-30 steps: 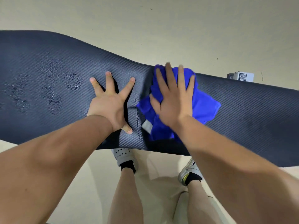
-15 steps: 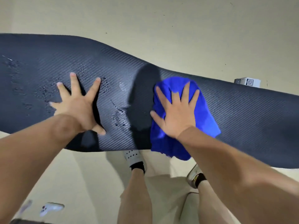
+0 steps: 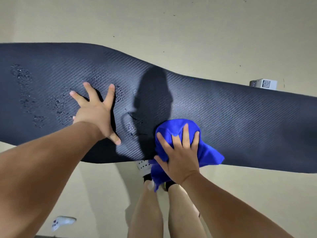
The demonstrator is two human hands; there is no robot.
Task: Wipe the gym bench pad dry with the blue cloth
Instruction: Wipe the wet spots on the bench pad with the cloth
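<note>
The right hand (image 3: 180, 157) has dragged the blue cloth (image 3: 173, 146) from mid-pad back to the near edge of the gym bench pad (image 3: 240, 121), so part of the cloth now hangs off that edge toward the floor. The hand lies flat on it, fingers spread, pressing down rather than pinching. The left hand (image 3: 95, 112) has shifted leftward along the pad and rests open, fingers splayed, bracing on the surface. The stretch to the right of the cloth looks matte and dry; judging by that, one pass is finished and the wet half is still to do. Count: one cloth, one pad, two hands, and several patches of water droplets (image 3: 60, 103) around and left of the left hand, plus a small smear (image 3: 131, 126) between the hands.
</note>
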